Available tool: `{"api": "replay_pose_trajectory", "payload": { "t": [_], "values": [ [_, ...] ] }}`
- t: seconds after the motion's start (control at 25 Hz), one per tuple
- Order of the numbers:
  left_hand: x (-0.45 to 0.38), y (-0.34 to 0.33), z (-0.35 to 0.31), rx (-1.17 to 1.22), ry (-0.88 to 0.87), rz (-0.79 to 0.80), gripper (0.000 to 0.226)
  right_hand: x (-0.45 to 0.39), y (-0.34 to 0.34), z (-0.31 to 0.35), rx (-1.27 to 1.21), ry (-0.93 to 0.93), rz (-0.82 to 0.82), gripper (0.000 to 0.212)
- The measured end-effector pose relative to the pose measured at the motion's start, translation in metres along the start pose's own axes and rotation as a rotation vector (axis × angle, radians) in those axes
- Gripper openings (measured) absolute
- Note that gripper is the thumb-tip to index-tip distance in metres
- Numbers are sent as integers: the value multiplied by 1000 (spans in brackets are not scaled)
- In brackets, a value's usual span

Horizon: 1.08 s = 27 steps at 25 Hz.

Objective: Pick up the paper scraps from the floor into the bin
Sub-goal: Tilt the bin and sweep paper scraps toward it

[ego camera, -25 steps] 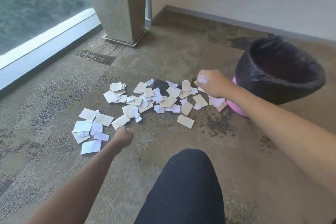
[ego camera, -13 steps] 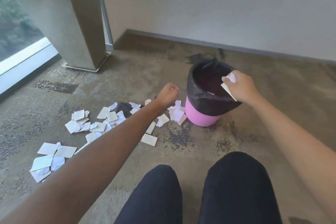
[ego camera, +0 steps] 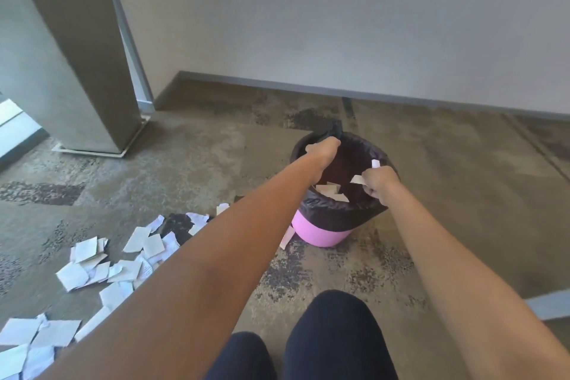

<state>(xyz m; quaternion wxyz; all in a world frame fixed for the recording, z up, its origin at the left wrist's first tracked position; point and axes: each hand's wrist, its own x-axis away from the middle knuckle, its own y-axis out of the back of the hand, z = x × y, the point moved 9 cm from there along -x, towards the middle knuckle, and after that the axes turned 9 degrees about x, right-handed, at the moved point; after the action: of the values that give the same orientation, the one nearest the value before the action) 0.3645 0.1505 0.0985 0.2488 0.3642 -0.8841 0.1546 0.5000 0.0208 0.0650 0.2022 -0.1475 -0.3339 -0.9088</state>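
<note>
A pink bin (ego camera: 317,233) lined with a black bag stands on the carpet in the middle of the head view. Both my hands are over its mouth. My left hand (ego camera: 322,149) is closed at the far left rim, with a bit of white paper showing at its fingers. My right hand (ego camera: 377,183) is closed at the right rim, with white scraps (ego camera: 357,179) sticking out of it. Some scraps (ego camera: 331,191) lie inside the bin. Several paper scraps (ego camera: 101,268) are spread on the floor to the left, partly hidden by my left forearm.
A grey square column (ego camera: 68,71) stands at the back left beside a window. A pale wall with a dark skirting (ego camera: 370,92) runs behind the bin. My knees (ego camera: 308,342) in dark trousers are at the bottom. A pale strip (ego camera: 549,305) lies at the right edge.
My left hand has moved from beside the scraps to over the bin's far left rim. My right hand has stayed over the bin. The view has swung right and up.
</note>
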Motion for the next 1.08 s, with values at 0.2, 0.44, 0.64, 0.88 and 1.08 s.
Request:
{"api": "replay_pose_trajectory", "payload": {
  "t": [0.2, 0.44, 0.64, 0.88, 1.08],
  "values": [
    [3, 0, -21, 56, -35, 204, 48, -3, -24, 8, -146, -64, 154, 36],
    [24, 110, -14, -6, -158, 252, 37, 10, -31, 47, 144, 73, 39, 80],
    [0, 265, 126, -213, 27, -139, 24, 99, -103, 116, 149, 848, -228, 43],
    [-21, 328, 227, -644, 192, -345, 50, 104, -276, 48, 448, 819, 308, 39],
    [-24, 359, 243, -664, 207, -485, 69, 80, -350, -35, 748, 608, 792, 42]
  ]
}}
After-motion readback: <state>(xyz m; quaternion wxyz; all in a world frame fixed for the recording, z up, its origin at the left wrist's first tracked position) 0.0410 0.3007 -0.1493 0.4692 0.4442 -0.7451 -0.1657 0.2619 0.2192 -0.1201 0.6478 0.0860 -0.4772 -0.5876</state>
